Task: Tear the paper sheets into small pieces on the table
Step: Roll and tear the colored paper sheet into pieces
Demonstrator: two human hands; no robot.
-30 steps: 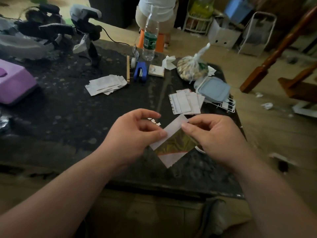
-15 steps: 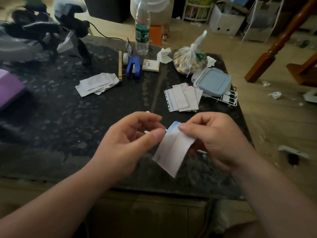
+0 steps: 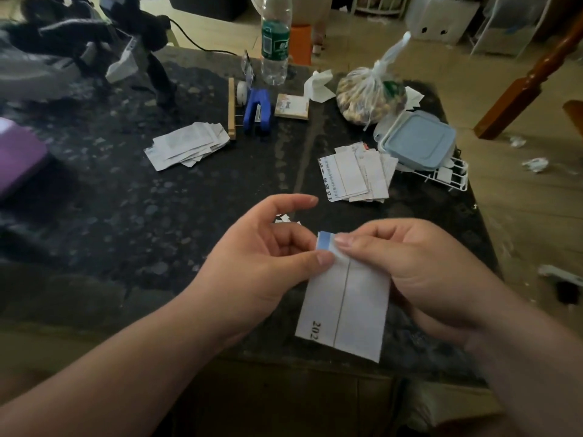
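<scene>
- Hands meet at centre frame above the near part of the dark stone table (image 3: 126, 216), with my view taking in forearms that reach in from 7 and 5 o'clock.
- Left hand (image 3: 265, 263) pinches the paper slip (image 3: 347, 307) at its upper left corner, thumb on top against curled fingers. The index finger points out straight toward 1 o'clock.
- Right hand (image 3: 419, 272) grips the slip's top edge by the blue band. Its thumb tip sits just beside the left thumb, and the other fingers curl behind the sheet.
- Slip hangs toward 6 o'clock, a printed line down its middle. I read "202" near its lower left.
- Small white scraps (image 3: 285, 219) lie on the table beyond the left palm.
- Torn pieces sit in a loose pile (image 3: 186, 145) at 11 o'clock and a stack (image 3: 356, 176) at 1 o'clock, the latter beside a blue-lidded box (image 3: 416, 138).
</scene>
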